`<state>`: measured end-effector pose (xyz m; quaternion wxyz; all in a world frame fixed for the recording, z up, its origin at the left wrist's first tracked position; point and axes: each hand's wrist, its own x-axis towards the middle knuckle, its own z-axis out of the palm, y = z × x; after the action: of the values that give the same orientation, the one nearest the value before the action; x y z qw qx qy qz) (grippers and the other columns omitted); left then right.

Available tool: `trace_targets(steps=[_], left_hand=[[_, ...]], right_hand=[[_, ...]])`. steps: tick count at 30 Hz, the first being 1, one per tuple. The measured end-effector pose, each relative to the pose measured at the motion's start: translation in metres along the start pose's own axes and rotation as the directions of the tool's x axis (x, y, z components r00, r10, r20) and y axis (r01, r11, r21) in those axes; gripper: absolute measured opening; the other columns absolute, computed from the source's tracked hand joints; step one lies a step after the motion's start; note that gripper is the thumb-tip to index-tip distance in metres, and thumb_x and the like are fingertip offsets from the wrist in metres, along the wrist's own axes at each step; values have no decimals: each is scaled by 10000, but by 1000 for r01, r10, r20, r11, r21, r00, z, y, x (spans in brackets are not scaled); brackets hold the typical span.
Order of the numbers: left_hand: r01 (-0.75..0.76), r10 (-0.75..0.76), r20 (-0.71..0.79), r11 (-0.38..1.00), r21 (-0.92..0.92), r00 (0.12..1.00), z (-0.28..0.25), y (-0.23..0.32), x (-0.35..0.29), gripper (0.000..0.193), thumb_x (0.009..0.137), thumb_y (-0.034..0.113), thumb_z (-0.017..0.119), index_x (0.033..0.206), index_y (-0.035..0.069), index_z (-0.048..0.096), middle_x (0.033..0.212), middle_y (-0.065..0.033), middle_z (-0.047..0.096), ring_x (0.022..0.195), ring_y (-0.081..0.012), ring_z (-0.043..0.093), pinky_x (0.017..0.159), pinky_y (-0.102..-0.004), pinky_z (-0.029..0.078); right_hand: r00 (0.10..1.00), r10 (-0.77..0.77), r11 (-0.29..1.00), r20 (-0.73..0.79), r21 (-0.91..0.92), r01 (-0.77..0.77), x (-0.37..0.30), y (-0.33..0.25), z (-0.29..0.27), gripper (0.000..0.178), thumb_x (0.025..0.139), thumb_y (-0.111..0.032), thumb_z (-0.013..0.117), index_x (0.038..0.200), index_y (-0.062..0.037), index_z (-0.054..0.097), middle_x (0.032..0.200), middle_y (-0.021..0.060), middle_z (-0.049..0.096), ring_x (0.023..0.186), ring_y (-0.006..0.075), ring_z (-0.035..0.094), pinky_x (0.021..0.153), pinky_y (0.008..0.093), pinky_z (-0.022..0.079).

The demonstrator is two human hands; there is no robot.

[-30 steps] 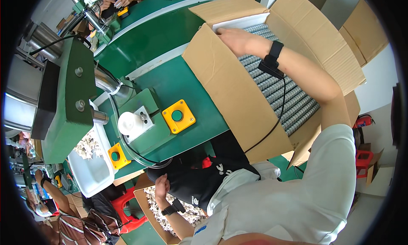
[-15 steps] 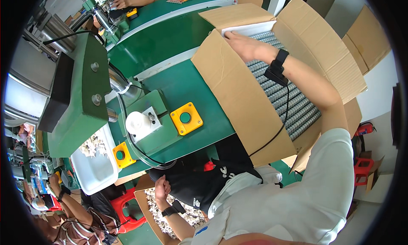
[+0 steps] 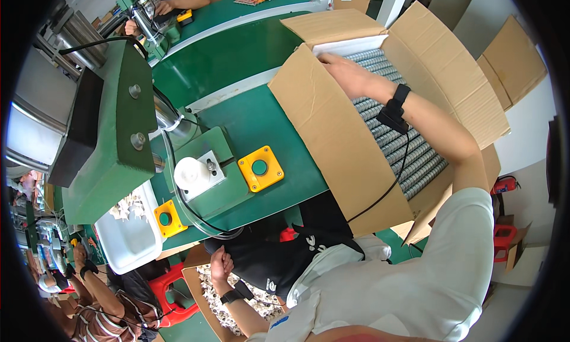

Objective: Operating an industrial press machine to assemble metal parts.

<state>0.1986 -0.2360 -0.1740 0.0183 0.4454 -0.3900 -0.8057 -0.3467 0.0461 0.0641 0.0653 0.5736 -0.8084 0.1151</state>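
Note:
My right hand (image 3: 349, 76) reaches into an open cardboard box (image 3: 335, 140) on the right, at its far left corner. Rows of grey, ridged metal cylinders (image 3: 409, 158) fill that box. The box's near-left flap hides my right fingertips, so their grip does not show. Low in front of me my left hand (image 3: 221, 263) is closed, above a carton (image 3: 199, 291) of small cream-coloured parts (image 3: 217, 309); whatever it may hold is hidden. On the green bench (image 3: 285, 134) stands a press (image 3: 110, 134) with a round white fixture (image 3: 191, 174) on a metal plate.
Yellow button boxes with green buttons, one right (image 3: 260, 168) and one left (image 3: 170, 218), flank the fixture. A white tray (image 3: 127, 244) holds cream parts at the left. Co-workers sit at far left and across the bench. A black cable (image 3: 386, 193) hangs from my right wrist.
My right hand has shifted slightly right and toward me inside the box. My left hand has dipped a little to the left, still closed. The co-worker at left has moved their arms.

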Motion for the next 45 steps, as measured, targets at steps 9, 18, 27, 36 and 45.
trace_targets(steps=[9, 18, 27, 36, 45], left_hand=[[17, -18, 45, 999, 30, 999, -3, 2, 5, 396, 1012, 321, 492, 662, 164, 393, 458, 33, 277, 324, -93, 225, 337, -249, 176], [-17, 17, 38, 1000, 20, 999, -3, -4, 3, 371, 1004, 314, 511, 685, 146, 421, 463, 25, 291, 330, -91, 227, 336, -250, 178], [-8, 5, 18, 991, 130, 1000, 11, 5, 1, 359, 1010, 295, 499, 693, 143, 427, 469, 27, 304, 333, -90, 246, 334, -248, 190], [-11, 8, 40, 996, 85, 999, 0, 0, 5, 355, 1011, 291, 499, 696, 139, 438, 472, 24, 315, 336, -93, 247, 334, -249, 191], [-8, 7, 10, 999, 50, 1000, 3, -1, 1, 365, 1008, 304, 502, 687, 141, 438, 470, 21, 318, 333, -98, 247, 336, -254, 197]], right_hand=[[987, 65, 995, 144, -82, -54, 11, 7, 2, 511, 818, -227, 651, 1263, -8, 528, 1174, 164, 516, 1124, 356, 410, 1006, 414, 405], [993, 89, 990, 73, -113, -81, 4, -6, -7, 533, 817, -240, 662, 1264, -5, 494, 1162, 171, 504, 1128, 349, 472, 948, 424, 445], [1000, 17, 994, -10, -105, -18, 8, -3, -6, 410, 831, -258, 658, 1163, -32, 576, 1086, 125, 572, 1106, 321, 503, 900, 403, 469], [989, 13, 997, 144, -81, -1, 7, -2, -3, 387, 814, -236, 659, 1157, -58, 651, 1172, 135, 577, 1123, 314, 449, 997, 374, 398], [986, 111, 986, 121, -138, -94, 4, -9, -9, 428, 821, -261, 658, 1198, -59, 633, 1196, 135, 555, 1113, 317, 459, 998, 413, 389]])
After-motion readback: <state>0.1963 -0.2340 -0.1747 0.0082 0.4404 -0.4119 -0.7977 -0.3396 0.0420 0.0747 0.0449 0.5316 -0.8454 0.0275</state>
